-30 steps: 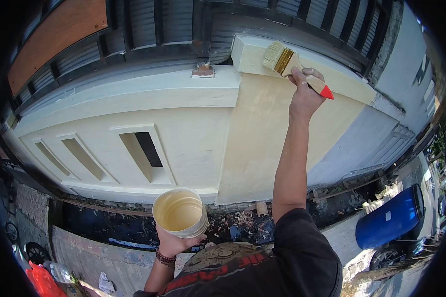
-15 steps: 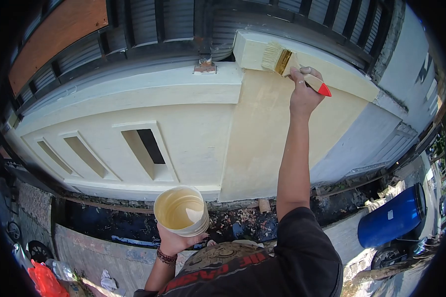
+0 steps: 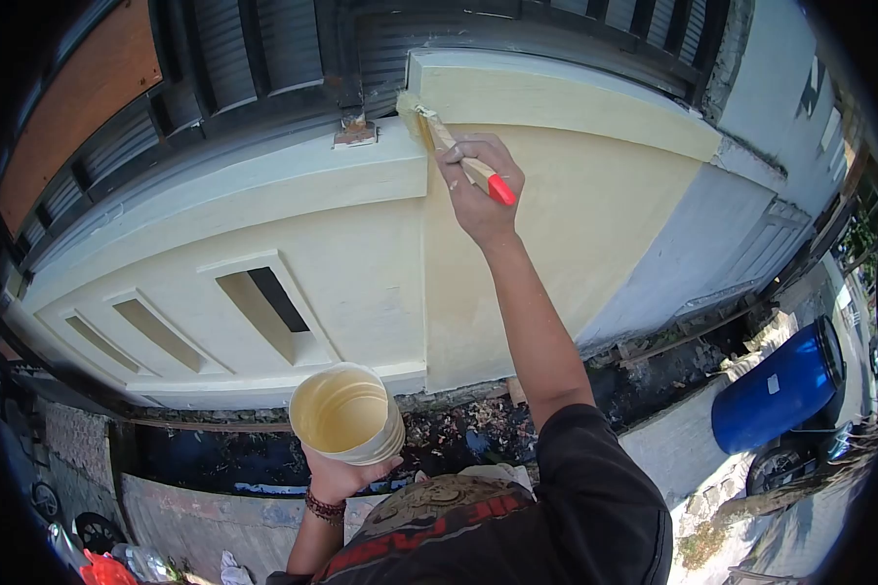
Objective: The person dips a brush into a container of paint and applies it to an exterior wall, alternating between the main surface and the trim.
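In my right hand [image 3: 483,185] is a wide paintbrush [image 3: 441,133] with a wooden handle and a red tip. Its bristles press against the left end of the raised cream ledge [image 3: 556,97], where it meets the lower ledge [image 3: 293,185]. My left hand [image 3: 346,476] wraps around the base of a white paint bucket [image 3: 392,444], tilted so that its cream-coated inside shows. Below the ledges, the wall [image 3: 527,234] is cream, with a pale bluish-white section [image 3: 644,263] to the right.
Dark metal fence bars [image 3: 254,49] rise behind the ledge. A drainage ditch [image 3: 205,458] with dark water and leaves runs along the wall's foot. A blue barrel [image 3: 776,390] stands at right. A red plastic bag [image 3: 107,568] lies at lower left.
My right hand has moved left with the paintbrush, from the front of the raised ledge to its left end. The bucket stays in my left hand, and the view has shifted slightly.
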A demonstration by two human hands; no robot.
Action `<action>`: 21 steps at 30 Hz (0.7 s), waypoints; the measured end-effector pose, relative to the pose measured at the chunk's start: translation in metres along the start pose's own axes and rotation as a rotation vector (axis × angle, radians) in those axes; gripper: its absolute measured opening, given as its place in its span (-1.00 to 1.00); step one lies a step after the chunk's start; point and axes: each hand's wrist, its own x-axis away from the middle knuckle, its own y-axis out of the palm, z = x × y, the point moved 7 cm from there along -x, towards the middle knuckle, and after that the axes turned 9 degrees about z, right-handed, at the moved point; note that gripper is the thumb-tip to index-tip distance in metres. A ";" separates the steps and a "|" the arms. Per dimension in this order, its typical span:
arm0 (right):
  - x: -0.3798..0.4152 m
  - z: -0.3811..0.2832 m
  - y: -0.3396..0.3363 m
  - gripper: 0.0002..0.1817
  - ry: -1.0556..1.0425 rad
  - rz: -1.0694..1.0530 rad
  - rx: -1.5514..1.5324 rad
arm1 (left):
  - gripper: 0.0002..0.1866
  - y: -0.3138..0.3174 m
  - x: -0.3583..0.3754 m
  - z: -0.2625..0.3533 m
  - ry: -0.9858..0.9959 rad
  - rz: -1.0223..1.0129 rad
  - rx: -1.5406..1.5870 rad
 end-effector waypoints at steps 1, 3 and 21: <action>-0.002 0.045 -0.033 -0.85 0.336 0.121 -0.078 | -0.04 0.000 0.002 -0.004 -0.025 0.004 0.035; -0.020 0.087 -0.107 -0.79 0.443 0.272 -0.168 | -0.01 -0.002 0.006 -0.008 -0.049 0.011 0.073; -0.026 0.093 -0.154 -0.81 0.561 0.317 -0.183 | 0.11 0.027 0.002 -0.003 -0.110 -0.088 0.039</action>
